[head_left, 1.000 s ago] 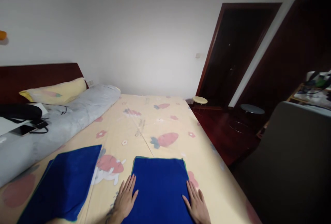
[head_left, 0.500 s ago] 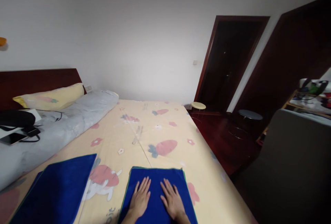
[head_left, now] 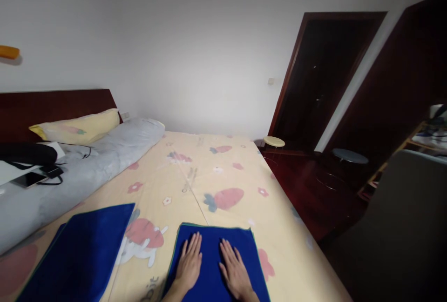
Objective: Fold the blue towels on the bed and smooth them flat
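A folded blue towel (head_left: 214,239) lies on the bed's yellow patterned sheet (head_left: 195,176) at the near edge. Both of my hands rest flat on it, side by side, fingers spread and pointing away from me. My left hand (head_left: 189,263) lies on its left half. My right hand (head_left: 234,268) lies on its right half. Neither hand grips anything. A second blue towel (head_left: 80,251) is spread flat on the sheet to the left, apart from both hands.
A rolled grey duvet (head_left: 84,167) and a yellow pillow (head_left: 77,126) lie along the dark headboard at left, with a phone (head_left: 28,179) and black bag beside them. Two small round stools (head_left: 274,141) stand by the dark doorway at right. A grey chair back (head_left: 401,227) is near right.
My hands moved from the towel's outer edges to its middle, side by side. Over the last half second they hardly shifted; the view swung slightly.
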Tool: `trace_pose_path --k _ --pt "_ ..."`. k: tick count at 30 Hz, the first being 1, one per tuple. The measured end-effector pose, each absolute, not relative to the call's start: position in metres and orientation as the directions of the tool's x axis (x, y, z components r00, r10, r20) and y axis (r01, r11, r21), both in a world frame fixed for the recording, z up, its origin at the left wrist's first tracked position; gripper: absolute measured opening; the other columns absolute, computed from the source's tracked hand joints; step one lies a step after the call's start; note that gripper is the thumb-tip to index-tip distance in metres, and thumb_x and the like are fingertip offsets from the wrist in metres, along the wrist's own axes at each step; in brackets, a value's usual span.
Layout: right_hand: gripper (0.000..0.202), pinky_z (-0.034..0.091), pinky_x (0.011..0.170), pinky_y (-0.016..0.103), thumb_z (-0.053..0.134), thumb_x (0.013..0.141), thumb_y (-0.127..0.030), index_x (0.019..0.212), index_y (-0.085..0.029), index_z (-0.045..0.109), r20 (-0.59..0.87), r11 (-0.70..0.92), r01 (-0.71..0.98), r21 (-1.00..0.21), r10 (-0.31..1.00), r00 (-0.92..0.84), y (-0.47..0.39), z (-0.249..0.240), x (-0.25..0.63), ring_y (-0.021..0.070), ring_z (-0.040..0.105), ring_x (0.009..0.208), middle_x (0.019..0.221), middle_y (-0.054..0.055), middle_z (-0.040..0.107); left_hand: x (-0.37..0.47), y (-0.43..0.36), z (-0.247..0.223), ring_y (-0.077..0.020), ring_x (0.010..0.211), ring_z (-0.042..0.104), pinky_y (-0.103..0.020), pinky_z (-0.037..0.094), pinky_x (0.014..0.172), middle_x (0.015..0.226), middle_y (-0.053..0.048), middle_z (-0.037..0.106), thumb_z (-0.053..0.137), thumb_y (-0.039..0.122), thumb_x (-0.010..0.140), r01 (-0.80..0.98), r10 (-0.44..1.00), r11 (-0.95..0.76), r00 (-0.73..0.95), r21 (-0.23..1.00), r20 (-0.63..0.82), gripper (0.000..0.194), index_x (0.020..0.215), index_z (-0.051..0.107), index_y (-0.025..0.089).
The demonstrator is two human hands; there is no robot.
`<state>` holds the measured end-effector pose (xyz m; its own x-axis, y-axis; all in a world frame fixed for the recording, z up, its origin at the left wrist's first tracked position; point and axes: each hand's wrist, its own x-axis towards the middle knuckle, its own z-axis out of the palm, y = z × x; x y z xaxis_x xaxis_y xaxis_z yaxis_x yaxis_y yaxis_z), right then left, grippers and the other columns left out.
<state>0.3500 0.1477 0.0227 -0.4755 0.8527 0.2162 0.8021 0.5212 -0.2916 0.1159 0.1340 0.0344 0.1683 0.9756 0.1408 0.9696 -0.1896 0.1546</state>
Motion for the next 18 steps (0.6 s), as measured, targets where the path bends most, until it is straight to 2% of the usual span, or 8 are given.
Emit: trace_pose_path --k 3,5,8,11,14,18 --pt "0.056 0.029 0.115 0.048 0.027 0.096 -0.048 0.148 -0.033 0.010 0.130 0.592 0.727 -0.348 0.799 -0.588 0.159 0.032 0.318 0.0221 0.024 0.143 0.156 0.000 0.022 0.145 0.150 0.042 -0.0159 0.146 0.017 -0.044 0.024 0.118 0.158 0.002 0.017 0.019 0.022 0.093 0.948 0.975 -0.198 0.217 0.249 -0.054 0.056 0.148 0.010 0.028" --pt "0.055 0.027 0.115 0.051 0.026 0.096 -0.051 0.147 -0.035 0.016 0.067 0.560 0.741 -0.370 0.812 -0.579 0.170 0.036 0.318 0.0223 0.022 0.144 0.156 0.000 0.021 0.145 0.160 0.046 -0.0166 0.146 0.015 -0.046 0.021 0.118 0.158 0.003 0.015 0.023 0.028 0.093 0.949 0.966 -0.170 0.214 0.264 -0.147 0.056 0.148 0.014 0.030" --pt "0.060 0.021 0.117 0.052 0.024 0.093 -0.059 0.147 -0.032 0.021 0.003 0.382 0.854 -0.354 0.913 -0.407 0.186 0.035 0.347 0.0219 0.020 0.144 0.156 0.001 0.021 0.117 0.171 0.050 -0.0214 0.146 0.014 -0.053 0.019 0.118 0.159 0.000 0.014 0.026 0.041 0.092 0.963 0.974 -0.114 0.157 0.243 -0.164 0.060 0.149 0.012 0.029" --pt "0.068 0.017 0.118 0.052 0.022 0.091 -0.064 0.147 -0.026 0.021 -0.022 0.187 0.934 -0.304 0.979 -0.203 0.196 0.024 0.392 0.0220 0.019 0.145 0.156 0.003 0.023 0.078 0.173 0.049 -0.0241 0.147 0.013 -0.057 0.014 0.117 0.159 -0.003 0.013 0.022 0.049 0.092 0.982 0.987 0.017 0.013 0.189 -0.158 0.063 0.149 0.008 0.026" --pt "0.070 0.018 0.117 0.054 0.022 0.090 -0.065 0.148 -0.025 0.021 0.020 0.094 0.959 -0.268 0.996 -0.092 0.201 0.010 0.427 0.0230 0.019 0.145 0.156 0.004 0.023 0.053 0.171 0.049 -0.0226 0.147 0.011 -0.055 0.013 0.118 0.159 -0.002 0.012 0.021 0.053 0.092 0.985 0.987 0.099 -0.079 0.141 -0.138 0.065 0.149 0.008 0.026" --pt "0.073 0.020 0.116 0.055 0.023 0.090 -0.064 0.148 -0.019 0.023 0.028 0.046 0.971 -0.235 0.999 -0.040 0.206 0.002 0.440 0.0243 0.022 0.144 0.155 0.007 0.025 0.048 0.171 0.056 -0.0220 0.147 0.013 -0.055 0.011 0.118 0.158 -0.002 0.014 0.022 0.054 0.091 0.990 0.985 0.095 -0.078 0.108 -0.157 0.066 0.149 0.012 0.023"
